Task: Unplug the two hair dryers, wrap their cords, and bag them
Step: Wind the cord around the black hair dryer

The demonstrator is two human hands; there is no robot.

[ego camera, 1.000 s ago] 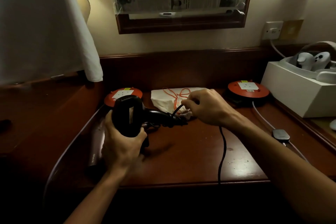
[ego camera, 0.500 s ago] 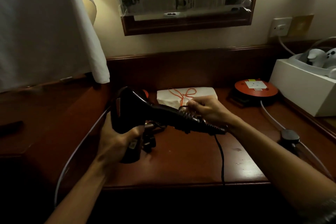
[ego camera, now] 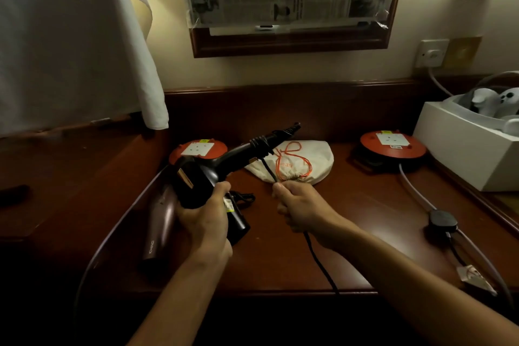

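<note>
My left hand [ego camera: 206, 216] grips the body of a black hair dryer [ego camera: 202, 174], whose handle points up and to the right. A few turns of its black cord [ego camera: 317, 255] are wound around the handle. My right hand [ego camera: 299, 205] is closed on that cord just below the handle, and the rest of the cord runs down over the desk's front edge. A second, dark maroon hair dryer [ego camera: 158, 225] lies on the desk to the left. A white drawstring bag [ego camera: 306, 160] with orange string lies behind my hands.
Two orange cable reels, one on the left [ego camera: 196, 149] and one on the right [ego camera: 393, 144], sit at the back of the wooden desk [ego camera: 365, 205]. A black plug [ego camera: 442, 222] and pale cables lie at right. A white box [ego camera: 460, 152] stands at far right. White cloth hangs at upper left.
The dryer's handle has swung from pointing right and down to pointing up and right. My right hand left the handle and pulled the cord down towards me.
</note>
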